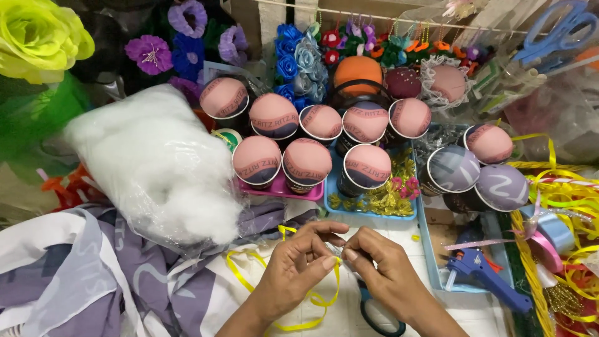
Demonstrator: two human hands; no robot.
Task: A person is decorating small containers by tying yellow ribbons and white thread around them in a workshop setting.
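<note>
Behind both hands (pixel 340 262), a pink tray (pixel 281 189) holds fabric-capped cups (pixel 258 161).

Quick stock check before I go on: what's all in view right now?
Fabric-capped cups: about a dozen, mostly pink, two grey, centre back.
Stuffing bag: one, white, left.
Cloth: one, purple and white, lower left.
Ribbon: one, yellow, looped under the hands.
Glue gun: one, blue, right tray.
Scissors: one, dark handles, under the right wrist.
Hanging scissors: one, blue, top right.
Fake flowers: several, yellow, purple, blue, along the back.
Ribbon tangle: yellow, far right.
Left hand: fingers pinching ribbon.
Right hand: fingers pinching ribbon.
</note>
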